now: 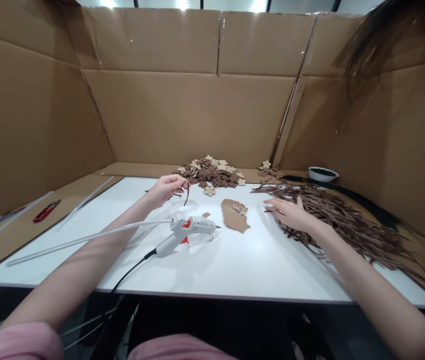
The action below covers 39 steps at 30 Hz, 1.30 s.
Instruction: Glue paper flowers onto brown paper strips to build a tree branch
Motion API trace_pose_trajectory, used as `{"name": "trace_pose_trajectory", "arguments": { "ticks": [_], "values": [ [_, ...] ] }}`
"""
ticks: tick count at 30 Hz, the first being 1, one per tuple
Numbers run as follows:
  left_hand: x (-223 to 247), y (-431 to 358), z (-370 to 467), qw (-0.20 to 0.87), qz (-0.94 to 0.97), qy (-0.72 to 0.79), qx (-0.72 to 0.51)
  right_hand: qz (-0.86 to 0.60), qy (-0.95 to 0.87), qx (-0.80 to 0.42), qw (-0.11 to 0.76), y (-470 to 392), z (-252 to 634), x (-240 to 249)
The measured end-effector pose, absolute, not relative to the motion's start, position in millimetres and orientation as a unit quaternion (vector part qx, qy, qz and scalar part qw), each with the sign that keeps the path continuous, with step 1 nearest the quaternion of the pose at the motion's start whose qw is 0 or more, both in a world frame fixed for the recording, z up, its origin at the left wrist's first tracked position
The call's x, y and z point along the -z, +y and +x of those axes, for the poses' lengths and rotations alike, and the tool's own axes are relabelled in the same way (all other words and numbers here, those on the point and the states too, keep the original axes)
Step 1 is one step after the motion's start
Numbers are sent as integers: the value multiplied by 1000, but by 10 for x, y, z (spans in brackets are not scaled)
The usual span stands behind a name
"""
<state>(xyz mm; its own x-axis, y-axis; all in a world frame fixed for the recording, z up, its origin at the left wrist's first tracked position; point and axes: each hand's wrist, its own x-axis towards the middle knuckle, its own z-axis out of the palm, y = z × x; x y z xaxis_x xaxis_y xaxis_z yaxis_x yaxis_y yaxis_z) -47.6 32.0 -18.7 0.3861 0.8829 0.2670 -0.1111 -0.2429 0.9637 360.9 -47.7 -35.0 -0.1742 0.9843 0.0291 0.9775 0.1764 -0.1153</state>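
Between the thumb and fingers of my left hand (169,189) a thin, curved brown strip (187,192) is pinched, its free end hanging down. My right hand (289,212) reaches out with fingers extended and the thumb apart, at the left edge of a pile of brown strips (342,220). A short strip end shows by its fingertips; whether they touch it I cannot tell. A white glue gun (193,227) with a long clear glue stick (88,242) in its back stands on the white board between my arms. An irregular cardboard piece (233,217) lies right of its nozzle.
Behind the board is a heap of brown and pale flower-shaped pieces (212,172), with one pale flower (209,191) in front. A white bowl (322,174) stands back right. At left lie a red-handled tool (46,211) and a glue stick (91,196). Cardboard walls (190,115) surround the board.
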Motion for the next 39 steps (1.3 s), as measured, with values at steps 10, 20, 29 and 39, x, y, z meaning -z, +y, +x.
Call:
{"name": "trace_pose_trajectory", "arguments": {
  "ticks": [10,20,29,39],
  "values": [
    [180,317,-473,533,645,297,-461,-605,-795,-40,15,-359,3621,457],
    [183,324,-479,529,651,292,-460,-616,-787,-21,43,-375,3609,483],
    [189,332,-491,532,655,288,-452,-611,-791,-19,16,-379,3578,418],
    [202,346,-489,533,657,287,-449,-612,-790,-21,15,-465,3709,420]
  ]
}}
